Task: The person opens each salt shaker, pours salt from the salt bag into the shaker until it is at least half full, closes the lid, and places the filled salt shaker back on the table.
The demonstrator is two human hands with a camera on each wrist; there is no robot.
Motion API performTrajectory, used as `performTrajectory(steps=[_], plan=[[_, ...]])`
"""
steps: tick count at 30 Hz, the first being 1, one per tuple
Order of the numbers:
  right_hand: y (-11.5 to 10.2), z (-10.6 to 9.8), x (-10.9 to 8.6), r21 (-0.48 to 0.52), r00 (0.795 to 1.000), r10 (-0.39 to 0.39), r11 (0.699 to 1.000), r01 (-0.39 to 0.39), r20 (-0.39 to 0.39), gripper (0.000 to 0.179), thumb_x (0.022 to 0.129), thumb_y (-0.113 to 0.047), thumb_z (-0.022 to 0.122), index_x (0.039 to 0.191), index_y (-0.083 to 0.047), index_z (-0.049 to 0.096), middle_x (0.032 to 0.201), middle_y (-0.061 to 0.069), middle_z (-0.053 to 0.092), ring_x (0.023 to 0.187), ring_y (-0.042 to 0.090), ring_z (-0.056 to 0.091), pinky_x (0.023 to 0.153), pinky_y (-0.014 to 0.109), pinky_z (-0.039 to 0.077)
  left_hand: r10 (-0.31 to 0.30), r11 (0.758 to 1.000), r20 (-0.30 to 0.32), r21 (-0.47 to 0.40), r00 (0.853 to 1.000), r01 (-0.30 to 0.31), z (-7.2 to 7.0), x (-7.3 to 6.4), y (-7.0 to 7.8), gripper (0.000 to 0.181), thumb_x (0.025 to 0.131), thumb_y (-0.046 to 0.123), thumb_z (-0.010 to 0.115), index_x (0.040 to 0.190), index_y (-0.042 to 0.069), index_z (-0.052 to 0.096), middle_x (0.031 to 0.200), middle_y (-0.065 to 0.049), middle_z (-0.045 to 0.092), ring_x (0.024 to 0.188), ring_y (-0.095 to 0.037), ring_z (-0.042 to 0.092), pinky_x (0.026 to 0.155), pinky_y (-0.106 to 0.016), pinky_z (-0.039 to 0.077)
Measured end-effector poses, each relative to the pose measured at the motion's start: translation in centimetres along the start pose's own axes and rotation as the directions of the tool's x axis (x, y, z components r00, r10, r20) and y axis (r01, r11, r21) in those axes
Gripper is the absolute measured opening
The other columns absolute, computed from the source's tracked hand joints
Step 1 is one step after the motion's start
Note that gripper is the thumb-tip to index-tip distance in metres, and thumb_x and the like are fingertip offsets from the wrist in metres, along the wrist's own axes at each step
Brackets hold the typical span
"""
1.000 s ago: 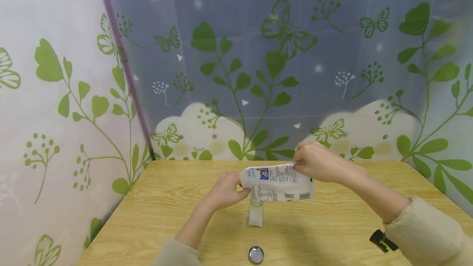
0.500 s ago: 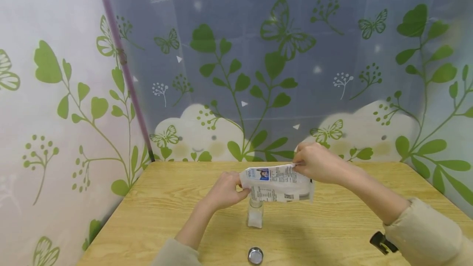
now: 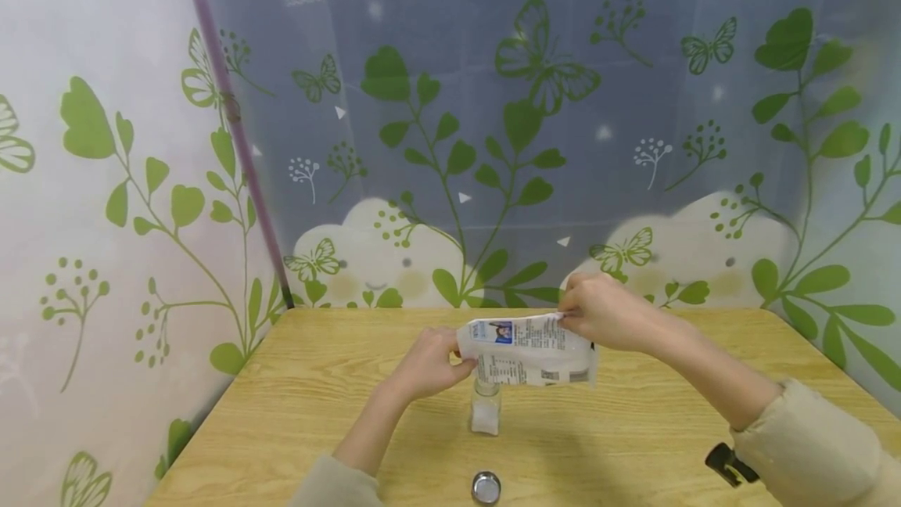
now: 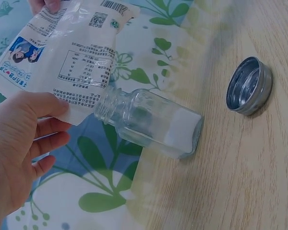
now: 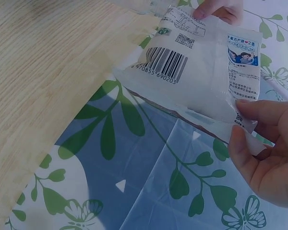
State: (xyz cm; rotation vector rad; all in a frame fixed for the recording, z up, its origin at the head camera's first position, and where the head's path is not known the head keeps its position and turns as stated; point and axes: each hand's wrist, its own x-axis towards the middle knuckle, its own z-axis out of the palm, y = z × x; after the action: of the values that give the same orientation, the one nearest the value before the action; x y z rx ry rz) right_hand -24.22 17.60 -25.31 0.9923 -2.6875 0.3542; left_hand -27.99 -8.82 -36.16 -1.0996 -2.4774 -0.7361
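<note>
Bag (image 3: 529, 354): white, printed with text, a barcode and a small blue picture; held up over the table (image 3: 281, 421) between both hands, one corner at the mouth of the jar; whether the two touch, one cannot tell.
Left hand (image 3: 429, 368): thumb and fingers pinch the bag at the corner by the jar; the lower fingers bend loosely beneath.
Right hand (image 3: 608, 311): thumb and fingers pinch the bag's opposite end, near the sealed edge.
Jar (image 4: 156, 122): clear glass with a threaded neck, upright on the table, white contents in its lower part.
Lid (image 3: 486, 487): silver, hollow side up on the table, apart from the jar, nearer the person.
Sleeves (image 3: 809, 436): pale beige, a dark object (image 3: 732, 464) beside the right one.
Backdrop (image 3: 436, 61): blue and white, with green leaves and butterflies.
</note>
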Motion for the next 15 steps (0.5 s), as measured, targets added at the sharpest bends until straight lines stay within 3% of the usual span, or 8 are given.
performTrajectory(steps=[15], plan=[[-0.21, -0.09, 0.25, -0.016, 1.000, -0.013, 1.000, 0.013, -0.003, 0.005, 0.077, -0.001, 0.068, 0.078, -0.004, 0.072, 0.074, -0.003, 0.053, 0.066, 0.008, 0.051, 0.056, 0.019, 0.046, 0.012, 1.000, -0.024, -0.015, 1.000, -0.012, 0.32, -0.17, -0.45, 0.017, 0.078, 0.009, 0.069, 0.095, 0.010, 0.071, 0.080, 0.002, 0.067, 0.069, -0.013, 0.058, 0.063, -0.021, 0.043]])
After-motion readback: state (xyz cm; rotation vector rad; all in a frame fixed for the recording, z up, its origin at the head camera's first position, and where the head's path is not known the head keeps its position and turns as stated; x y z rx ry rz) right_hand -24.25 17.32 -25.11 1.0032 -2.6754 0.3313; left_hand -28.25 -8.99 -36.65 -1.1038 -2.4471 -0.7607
